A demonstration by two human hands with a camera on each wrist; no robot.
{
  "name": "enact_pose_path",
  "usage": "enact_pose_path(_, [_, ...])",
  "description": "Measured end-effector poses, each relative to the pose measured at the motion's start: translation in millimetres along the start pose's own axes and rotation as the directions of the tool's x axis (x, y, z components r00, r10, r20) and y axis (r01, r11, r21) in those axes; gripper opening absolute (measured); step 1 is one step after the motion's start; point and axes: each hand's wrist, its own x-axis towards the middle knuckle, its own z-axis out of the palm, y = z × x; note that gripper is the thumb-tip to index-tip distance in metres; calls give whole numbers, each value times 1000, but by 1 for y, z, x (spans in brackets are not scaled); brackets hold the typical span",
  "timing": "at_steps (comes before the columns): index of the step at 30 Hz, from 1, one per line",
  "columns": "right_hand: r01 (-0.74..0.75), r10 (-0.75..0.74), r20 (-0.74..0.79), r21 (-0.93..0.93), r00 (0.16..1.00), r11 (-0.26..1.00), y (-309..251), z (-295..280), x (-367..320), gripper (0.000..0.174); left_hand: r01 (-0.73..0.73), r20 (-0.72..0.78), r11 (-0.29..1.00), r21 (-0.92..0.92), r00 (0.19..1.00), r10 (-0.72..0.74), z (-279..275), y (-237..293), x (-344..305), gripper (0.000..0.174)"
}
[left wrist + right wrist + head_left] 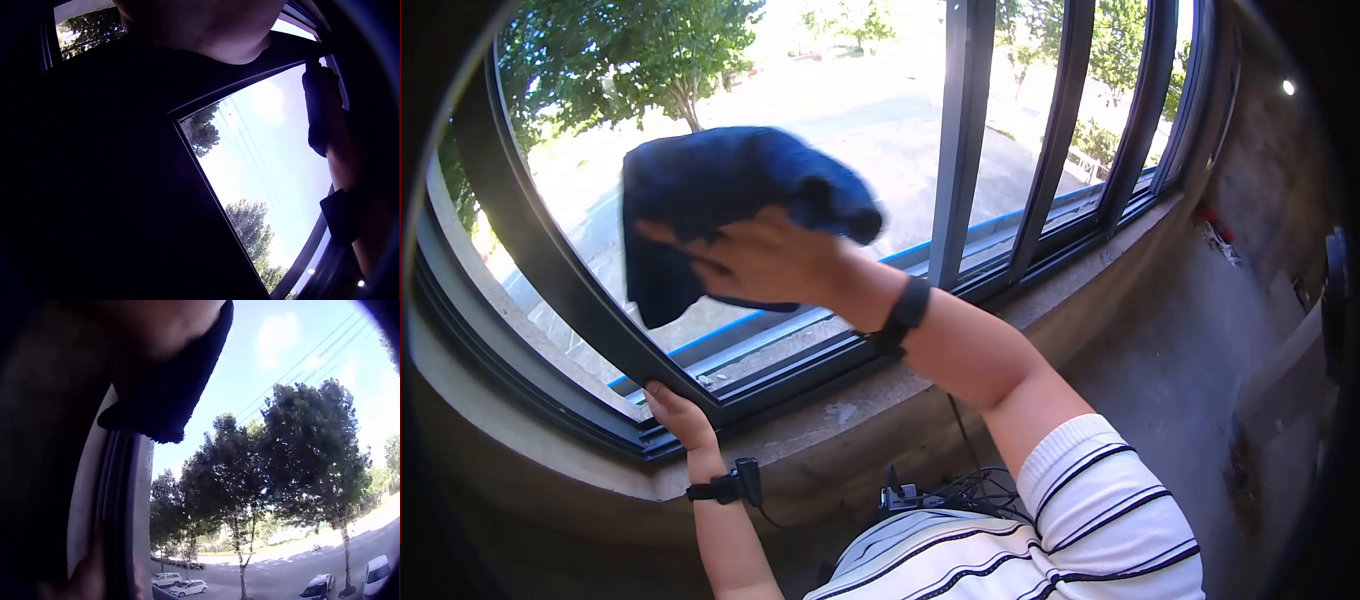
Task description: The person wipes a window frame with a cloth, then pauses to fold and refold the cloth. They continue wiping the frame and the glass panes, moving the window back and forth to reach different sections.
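A dark blue cloth (740, 180) lies against the window glass in the head view, blurred and partly folded near the wrist. My right hand (770, 255) presses on it with fingers extended. In the right wrist view the cloth's fuzzy edge (165, 412) hangs beyond the hand. Low on the left, my left hand (680, 415) grips the dark upright of the window sash (590, 265) near its bottom corner. The left wrist view shows that hand (206, 28) in shadow over the frame, its fingertips hidden.
More dark window uprights (1050, 130) stand to the right. A concrete sill (830, 415) runs below the track. Cables (970, 490) lie close to the body. Trees (312, 437) and parked cars (187, 587) show outside.
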Motion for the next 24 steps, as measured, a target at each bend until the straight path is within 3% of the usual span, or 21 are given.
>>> enact_pose_path(2, [-59, 67, 75, -104, 995, 993, 27, -30, -12, 60, 18, 1, 1000, -25, 1000, -18, 0, -3, 0, 66])
enact_pose_path(3, [-190, 181, 274, 4, 944, 982, 42, -51, -15, 62, 34, 1, 998, -54, 999, -34, 0, -4, -1, 66])
enact_pose_path(4, [-236, 225, 253, 17, 941, 971, 61, -53, -29, 63, 35, 2, 998, -47, 999, -34, 0, -3, -1, 66])
enact_pose_path(5, [-240, 257, 265, -95, 929, 966, 79, -65, -43, 62, 59, 2, 997, -56, 998, -59, 0, -2, -2, 65])
enact_pose_path(7, [-299, 333, 203, -180, 921, 937, 119, -83, -74, 53, 82, 2, 995, -60, 997, -83, 1, 1, -2, 64])
enact_pose_path(8, [-280, 291, 14, -233, 957, 931, 142, -86, -92, 54, 33, -38, 999, -38, 999, -34, 3, 4, -2, 62])
enact_pose_path(10, [-521, 528, -50, -267, 848, 811, 154, -105, -116, 61, -4, -78, 1000, -14, 997, 3, 7, 9, -4, 61])
enact_pose_path(11, [-518, 528, -39, -267, 848, 812, 152, -103, -127, 61, 25, -74, 999, -22, 997, -26, 7, 11, -4, 61])
enact_pose_path(13, [-592, 577, -164, -370, 800, 716, 147, -96, -151, 66, 52, -72, 998, -28, 996, -54, 6, 15, -5, 60])
enact_pose_path(14, [-673, 646, -190, -219, 740, 706, 137, -86, -156, 68, 62, -82, 998, -30, 995, -64, 7, 17, -6, 60])
enact_pose_path(19, [-699, 671, -200, -248, 714, 671, 92, -67, -147, 68, 43, -102, 999, -16, 994, -44, 7, 15, -3, 59])
enact_pose_path(21, [-664, 648, -159, -87, 745, 742, 73, -65, -134, 67, 63, -62, 998, -15, 996, -64, 5, 12, -3, 64])
enact_pose_path(24, [-684, 695, 9, -164, 719, 711, 25, -47, -120, 69, 75, -47, 997, 0, 996, -75, 3, 7, -1, 65])
